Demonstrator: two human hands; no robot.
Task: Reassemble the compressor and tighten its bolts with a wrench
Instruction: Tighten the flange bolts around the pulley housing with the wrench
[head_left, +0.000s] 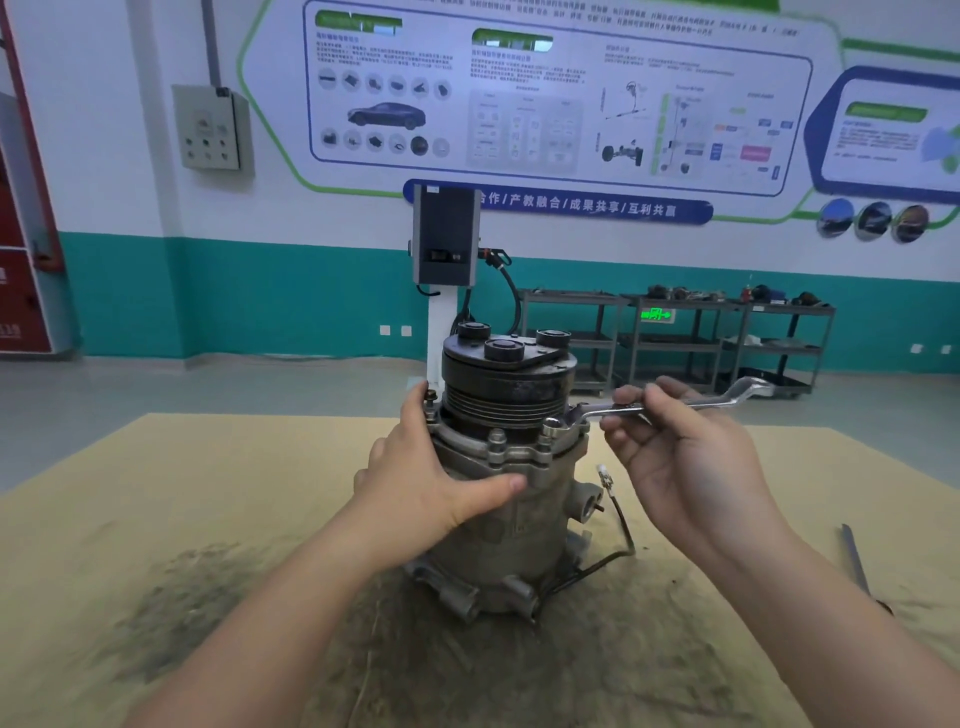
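Note:
The compressor (509, 525) stands upright on the table, its black pulley (506, 384) on top and a grey metal body below. Several bolts stick up around its flange; one (497, 440) faces me at the front. My left hand (415, 478) grips the left side of the body, thumb laid across the front. My right hand (675, 457) holds the shaft of a silver ring wrench (675, 408). The wrench's ring end sits over a bolt (551, 427) at the front right of the flange. A black wire (621, 525) with a white connector hangs off the compressor's right side.
The table (156, 519) is covered in tan cardboard with dark oily stains in front of me. A thin metal tool (854, 561) lies at the right edge. Behind stand a white post with a dark box (445, 236) and grey shelving carts (675, 338).

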